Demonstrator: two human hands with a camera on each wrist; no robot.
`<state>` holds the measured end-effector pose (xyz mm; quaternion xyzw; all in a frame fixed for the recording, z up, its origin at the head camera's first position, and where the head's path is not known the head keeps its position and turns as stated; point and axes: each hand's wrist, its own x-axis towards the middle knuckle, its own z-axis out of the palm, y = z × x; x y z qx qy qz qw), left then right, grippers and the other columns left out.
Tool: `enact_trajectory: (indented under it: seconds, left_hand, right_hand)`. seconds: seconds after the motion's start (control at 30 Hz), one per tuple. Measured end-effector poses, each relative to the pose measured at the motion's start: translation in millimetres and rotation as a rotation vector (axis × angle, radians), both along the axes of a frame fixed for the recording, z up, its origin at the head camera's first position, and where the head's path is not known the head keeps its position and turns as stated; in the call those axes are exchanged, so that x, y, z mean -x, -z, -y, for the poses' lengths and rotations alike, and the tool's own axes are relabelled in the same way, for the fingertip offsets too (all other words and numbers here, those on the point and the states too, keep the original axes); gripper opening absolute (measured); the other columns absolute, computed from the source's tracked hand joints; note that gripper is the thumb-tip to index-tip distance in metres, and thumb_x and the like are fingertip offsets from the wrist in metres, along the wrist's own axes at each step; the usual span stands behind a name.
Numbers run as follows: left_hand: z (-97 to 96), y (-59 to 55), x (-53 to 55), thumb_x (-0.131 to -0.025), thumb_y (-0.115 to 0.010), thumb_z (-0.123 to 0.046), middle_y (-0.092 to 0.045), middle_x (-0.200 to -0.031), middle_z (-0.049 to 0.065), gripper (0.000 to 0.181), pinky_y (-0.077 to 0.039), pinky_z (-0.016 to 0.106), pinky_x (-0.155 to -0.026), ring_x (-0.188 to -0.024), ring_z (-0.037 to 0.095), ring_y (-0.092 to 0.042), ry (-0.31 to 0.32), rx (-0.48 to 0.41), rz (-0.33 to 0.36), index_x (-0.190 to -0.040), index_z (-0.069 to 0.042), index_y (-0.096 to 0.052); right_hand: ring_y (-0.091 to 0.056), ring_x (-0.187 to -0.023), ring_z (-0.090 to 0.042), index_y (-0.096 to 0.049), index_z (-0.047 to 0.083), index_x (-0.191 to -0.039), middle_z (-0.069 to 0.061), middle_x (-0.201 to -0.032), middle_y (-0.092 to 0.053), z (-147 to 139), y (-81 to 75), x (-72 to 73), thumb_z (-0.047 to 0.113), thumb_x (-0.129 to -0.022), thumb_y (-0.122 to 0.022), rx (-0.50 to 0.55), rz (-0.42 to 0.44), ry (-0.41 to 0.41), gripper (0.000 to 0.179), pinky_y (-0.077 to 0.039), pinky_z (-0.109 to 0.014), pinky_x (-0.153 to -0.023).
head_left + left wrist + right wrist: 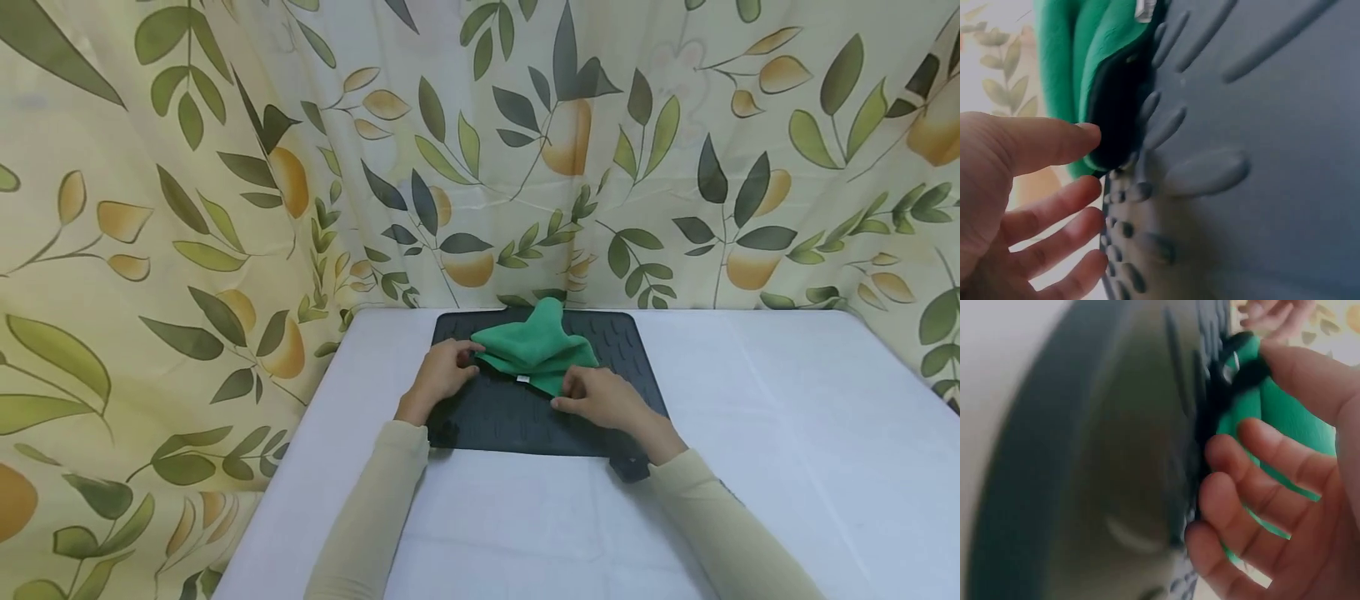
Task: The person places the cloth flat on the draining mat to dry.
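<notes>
A bunched green cloth point(534, 340) with a small white tag point(522, 379) lies on a black floor mat point(517, 429) with raised oval ridges. My left hand point(442, 371) is at the cloth's left corner. In the left wrist view, its thumb point(1066, 145) reaches the cloth's edge, while the other fingers are spread below with a gap from the thumb. My right hand point(607, 396) is by the cloth's near right corner. There the thumb point(1304, 372) meets a dark fold of the cloth, and the other fingers point(1260, 487) are loosely bent, apart from the thumb.
The mat lies on a table with a white cover point(772, 400), close to its far edge. A curtain point(675, 167) printed with leaves and fruit hangs behind the table and along the left. Dark wrist cameras point(630, 467) show under the wrists.
</notes>
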<state>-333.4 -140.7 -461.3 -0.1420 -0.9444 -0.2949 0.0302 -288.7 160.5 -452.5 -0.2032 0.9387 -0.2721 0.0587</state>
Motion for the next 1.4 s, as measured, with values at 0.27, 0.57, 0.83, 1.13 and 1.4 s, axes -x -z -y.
enact_trajectory:
  seconds: [0.27,0.57,0.83,1.13,1.4]
  left_hand:
    - [-9.5,5.6,-3.1,-0.092,-0.076,-0.013,-0.066,-0.111,0.009,0.024,-0.052,0.044,-0.093,-0.105,0.025,-0.062,0.013,0.088,0.015,-0.115,-0.019,-0.076]
    - [-12.8,9.2,-6.0,-0.091,-0.078,-0.016,-0.066,-0.110,0.009,0.017,-0.052,0.044,-0.092,-0.104,0.026,-0.062,-0.010,0.135,-0.021,-0.107,-0.020,-0.077]
    - [-14.3,8.9,-5.8,-0.092,-0.077,-0.020,-0.065,-0.111,0.009,0.034,-0.052,0.042,-0.090,-0.102,0.025,-0.062,-0.008,0.134,-0.008,-0.125,-0.018,-0.070]
    - [-17.1,9.6,-4.5,-0.098,-0.071,-0.024,-0.059,-0.092,0.003,0.008,-0.047,0.034,-0.074,-0.084,0.018,-0.055,-0.011,0.109,-0.111,-0.102,-0.018,-0.074]
    - [-19.2,7.0,-5.3,-0.092,-0.079,-0.027,-0.061,-0.099,0.004,0.023,-0.048,0.035,-0.077,-0.089,0.018,-0.055,-0.007,0.101,-0.104,-0.111,-0.019,-0.070]
  right_hand:
    - [-0.056,-0.064,-0.013,-0.069,0.010,-0.104,0.002,-0.075,-0.063,8.4,4.9,-3.5,0.025,-0.090,-0.079,-0.096,-0.018,0.000,0.023,-0.044,-0.030,-0.057]
    - [-0.058,-0.067,-0.012,-0.073,0.008,-0.101,0.000,-0.081,-0.069,2.1,-0.9,-2.8,0.011,-0.092,-0.071,-0.133,-0.102,-0.016,0.009,-0.048,-0.031,-0.059]
    - [-0.051,-0.067,-0.012,-0.070,0.011,-0.092,0.004,-0.076,-0.061,-20.2,-23.1,-2.1,0.008,-0.089,-0.066,0.002,-0.168,-0.081,0.006,-0.042,-0.030,-0.059]
    - [-0.053,-0.073,-0.015,-0.069,0.009,-0.097,0.000,-0.086,-0.066,-33.5,-42.7,-1.8,0.003,-0.090,-0.064,0.116,-0.157,-0.116,0.011,-0.046,-0.028,-0.063]
    - [-0.057,-0.077,-0.016,-0.068,0.012,-0.094,-0.001,-0.086,-0.067,-43.2,-50.7,-2.6,0.001,-0.091,-0.062,0.205,-0.154,-0.069,0.013,-0.046,-0.028,-0.067]
